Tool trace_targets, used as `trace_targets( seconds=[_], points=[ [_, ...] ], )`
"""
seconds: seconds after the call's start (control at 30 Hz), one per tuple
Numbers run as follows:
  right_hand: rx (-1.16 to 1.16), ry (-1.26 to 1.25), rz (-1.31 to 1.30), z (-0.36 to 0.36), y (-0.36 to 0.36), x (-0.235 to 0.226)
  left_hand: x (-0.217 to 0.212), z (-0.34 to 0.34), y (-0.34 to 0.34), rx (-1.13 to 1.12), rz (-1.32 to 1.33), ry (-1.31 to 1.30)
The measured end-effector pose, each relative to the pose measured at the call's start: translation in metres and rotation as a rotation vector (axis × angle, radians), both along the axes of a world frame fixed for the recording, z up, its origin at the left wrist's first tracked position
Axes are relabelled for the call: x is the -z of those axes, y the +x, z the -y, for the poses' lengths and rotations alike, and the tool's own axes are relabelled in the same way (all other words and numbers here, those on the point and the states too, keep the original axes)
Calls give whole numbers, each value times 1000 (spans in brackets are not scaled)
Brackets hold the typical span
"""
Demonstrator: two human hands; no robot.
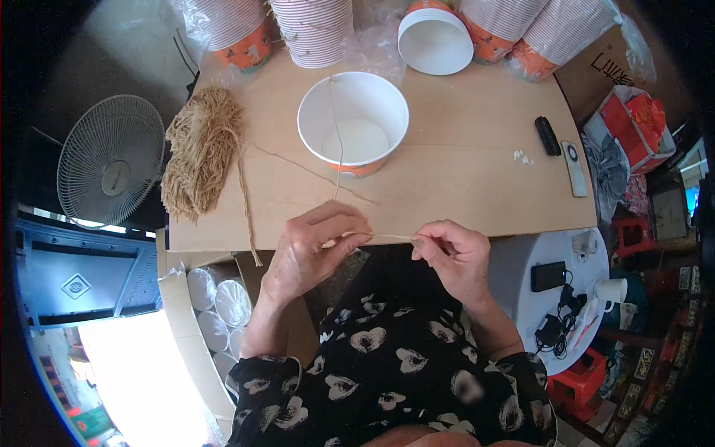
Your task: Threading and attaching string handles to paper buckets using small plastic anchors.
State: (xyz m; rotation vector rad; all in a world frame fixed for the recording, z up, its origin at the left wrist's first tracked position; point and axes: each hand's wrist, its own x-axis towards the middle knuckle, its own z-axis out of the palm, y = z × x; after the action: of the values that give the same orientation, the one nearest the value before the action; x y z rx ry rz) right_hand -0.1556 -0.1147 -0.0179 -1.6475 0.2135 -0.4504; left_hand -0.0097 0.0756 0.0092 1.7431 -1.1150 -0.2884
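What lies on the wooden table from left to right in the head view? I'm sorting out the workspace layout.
Bundle of tan strings → white paper bowl → small white bits → black oblong device → white remote.

Clear plastic bags (246, 33) sleeve the stacks of ribbed paper cups along the table's far edge; orange-printed bases show through. A brown cardboard box (596, 71) with dark lettering sits at far right, behind the table corner. Beside it, a red package in clear wrap (633, 119). On the round white side table, a dark phone (548, 276) lies screen up, unlit. Lower left, a dark panel carries a diamond-shaped emblem (76, 286).
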Motion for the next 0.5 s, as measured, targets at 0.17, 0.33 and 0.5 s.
trace_targets(
  seconds=[0.17, 0.33, 0.5],
  points=[
    [-103, -48, -66, -8, 7, 7, 12, 15, -18, 144, -304, -149],
    [-149, 25, -64, -11, 13, 0, 28, 6, -21, 89, -486, -172],
    [-217, 31, -136, -9, 25, -1, 28, -4, -18, -70, -217, -174]
  ],
)
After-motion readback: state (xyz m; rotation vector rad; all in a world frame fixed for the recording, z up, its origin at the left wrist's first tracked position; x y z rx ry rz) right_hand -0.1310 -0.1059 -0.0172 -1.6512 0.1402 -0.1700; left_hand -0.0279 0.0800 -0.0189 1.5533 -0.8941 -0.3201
